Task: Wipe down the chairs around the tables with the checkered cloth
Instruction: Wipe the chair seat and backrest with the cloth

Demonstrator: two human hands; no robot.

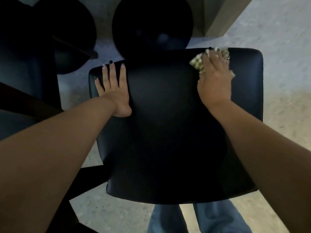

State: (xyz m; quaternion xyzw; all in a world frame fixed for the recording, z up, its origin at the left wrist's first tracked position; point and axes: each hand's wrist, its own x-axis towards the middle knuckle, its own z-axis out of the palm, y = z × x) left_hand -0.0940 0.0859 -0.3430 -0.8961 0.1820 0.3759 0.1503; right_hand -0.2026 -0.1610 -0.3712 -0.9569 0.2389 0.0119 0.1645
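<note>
Nearest, the black padded chair seat (168, 132) fills the view, smooth and faintly glossy. The left hand (112, 88) lies flat and open on its far left corner, steadying it. The right hand (214, 76) presses the bunched green-and-white checkered cloth (197, 63) at the far right edge. Wiping looks midway; other chairs (20, 68) probably remain.

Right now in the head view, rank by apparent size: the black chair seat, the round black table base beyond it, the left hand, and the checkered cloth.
1. Chair seat
2. Round table base, though it lies farther from the camera
3. Left hand
4. Checkered cloth, mostly hidden under the right hand, so its true size is unsure
</note>
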